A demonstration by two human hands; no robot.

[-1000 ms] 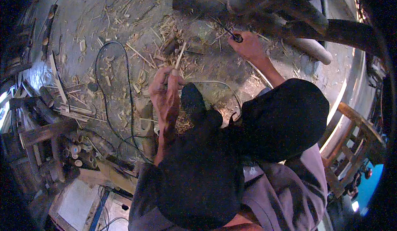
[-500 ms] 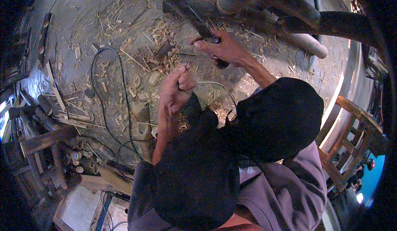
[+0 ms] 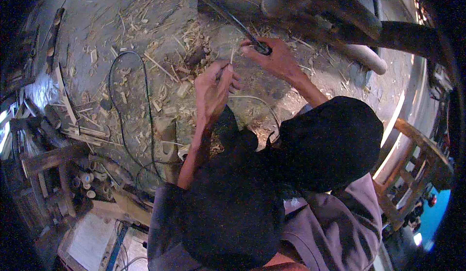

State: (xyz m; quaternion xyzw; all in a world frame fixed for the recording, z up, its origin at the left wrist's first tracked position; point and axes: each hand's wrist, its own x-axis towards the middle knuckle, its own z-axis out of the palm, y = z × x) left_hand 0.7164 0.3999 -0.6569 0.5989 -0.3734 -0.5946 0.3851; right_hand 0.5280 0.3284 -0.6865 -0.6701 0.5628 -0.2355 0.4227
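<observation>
My left hand (image 3: 213, 89) pinches a thin pale bamboo sliver (image 3: 232, 56) between its fingertips and holds it upright. My right hand (image 3: 276, 60) is just to the right of it, closed on the dark handle of a long knife (image 3: 228, 16) whose blade runs up and to the left over the ground. The knife's handle end sits close beside the top of the sliver. Both hands hover above my knees in dark trousers (image 3: 233, 193) and a ground strewn with bamboo shavings (image 3: 189, 43).
A black cable (image 3: 145, 91) loops over the dirt floor at the left. Thick bamboo poles (image 3: 340, 9) lie across the top. A wooden chair frame (image 3: 412, 169) stands at the right. Cut bamboo pieces (image 3: 87, 179) and slats pile up at the lower left.
The right hand swung the long blade in over the ground and drew closer to the left hand. The left hand rose a little with the sliver.
</observation>
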